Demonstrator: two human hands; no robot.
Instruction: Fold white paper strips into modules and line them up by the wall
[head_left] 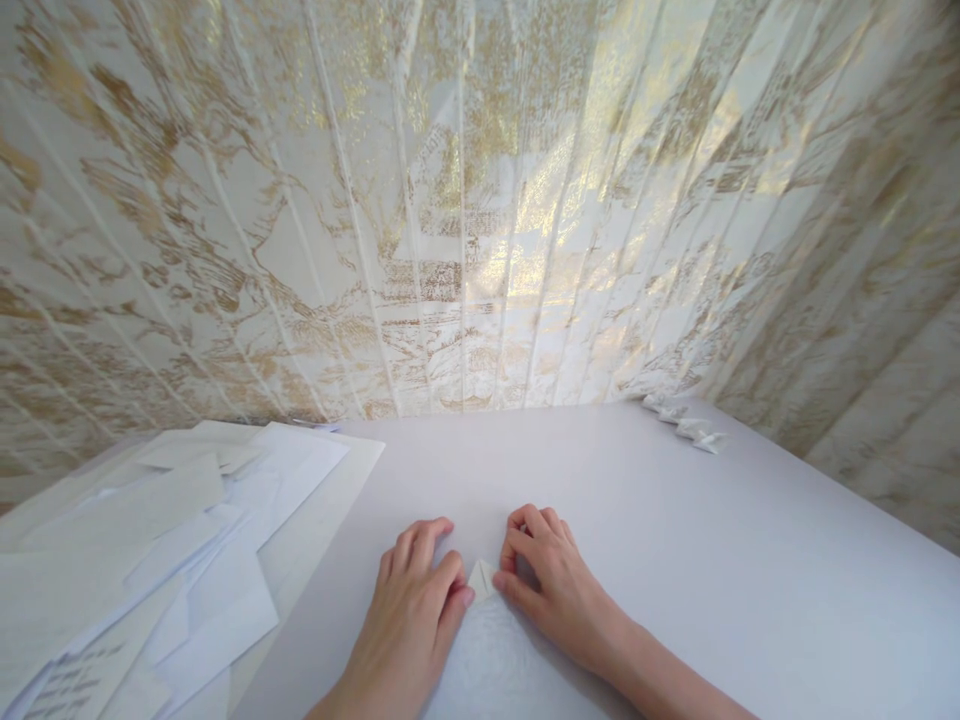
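Note:
Between my two hands a small piece of white paper (482,578), folded to a point at the top, rests on the white tabletop. My left hand (411,610) has its thumb and forefinger closed at the paper's left edge, the other fingers bent above the table. On the opposite side, my right hand (551,580) is curled, its thumb tip at the paper's right edge. The fingers partly cover the paper's lower corners. A paler patch on the table spreads below it, between my wrists.
A heap of loose white paper sheets (202,600), some with writing, covers the left of the table. Several small folded paper shapes (686,425) stand in a row at the back right. A gold-patterned curtain (450,250) hangs along the table's (750,560) far edge.

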